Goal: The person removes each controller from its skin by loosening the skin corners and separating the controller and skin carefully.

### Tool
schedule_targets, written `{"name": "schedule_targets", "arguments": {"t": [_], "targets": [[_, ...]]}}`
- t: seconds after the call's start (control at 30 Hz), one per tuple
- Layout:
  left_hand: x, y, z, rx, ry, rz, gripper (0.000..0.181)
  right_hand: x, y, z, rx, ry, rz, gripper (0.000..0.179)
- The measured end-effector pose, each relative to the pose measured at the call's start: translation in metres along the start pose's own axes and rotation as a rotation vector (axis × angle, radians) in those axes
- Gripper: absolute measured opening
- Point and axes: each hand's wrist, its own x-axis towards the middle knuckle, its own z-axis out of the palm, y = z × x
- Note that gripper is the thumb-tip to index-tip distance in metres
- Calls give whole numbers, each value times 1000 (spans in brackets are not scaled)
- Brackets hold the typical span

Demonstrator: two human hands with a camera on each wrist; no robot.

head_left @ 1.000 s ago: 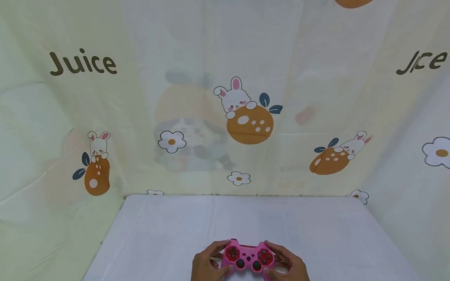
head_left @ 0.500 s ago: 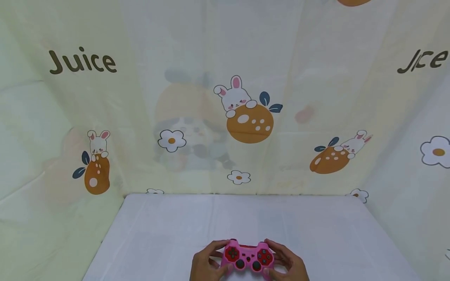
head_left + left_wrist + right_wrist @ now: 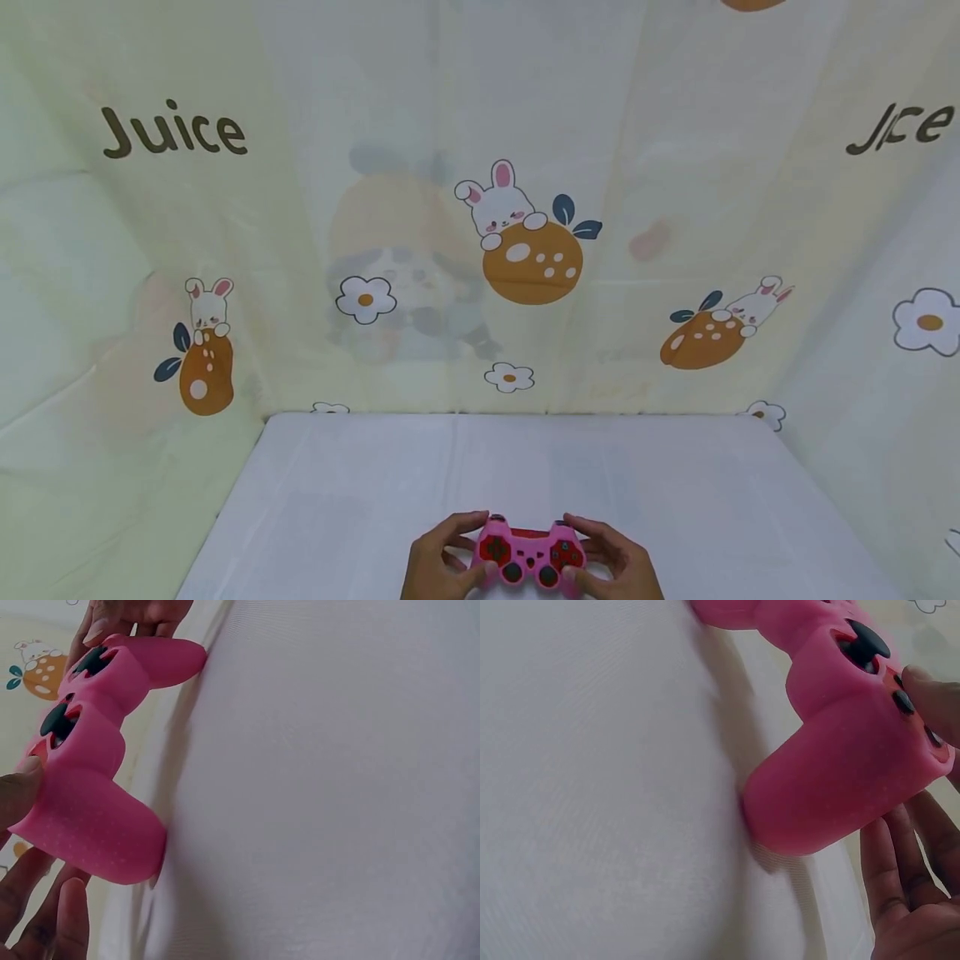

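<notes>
A pink game controller (image 3: 530,546) with red button areas and two black thumbsticks is held between both hands at the front middle of the table. My left hand (image 3: 448,556) grips its left side, index finger at the top shoulder and thumb on the face near the left stick. On the other side my right hand (image 3: 617,560) grips it the same way, thumb beside the right stick. In the left wrist view the handles of the controller (image 3: 97,817) come right down to the white cloth. The right wrist view shows a thumb over the buttons of the controller (image 3: 832,765).
A white cloth covers the table (image 3: 337,467). Behind it hangs a pale curtain (image 3: 570,100) printed with rabbits, oranges, flowers and the word Juice. Similar cloth walls rise at the left (image 3: 82,375) and right (image 3: 885,433).
The controller's top edge has tipped slightly, showing more of its red back strip. Both hands keep their grip, and the view has shifted a little.
</notes>
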Motion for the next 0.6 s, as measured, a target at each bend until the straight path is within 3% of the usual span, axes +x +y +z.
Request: {"name": "schedule_targets", "arguments": {"t": [0.3,0.6], "targets": [[0,0,-6,-2,-77,-3,51,0,8,-6,5,-130,-134,46],[3,0,-9,11,-149,60,50,2,9,-12,-34,-198,-116,46]]}}
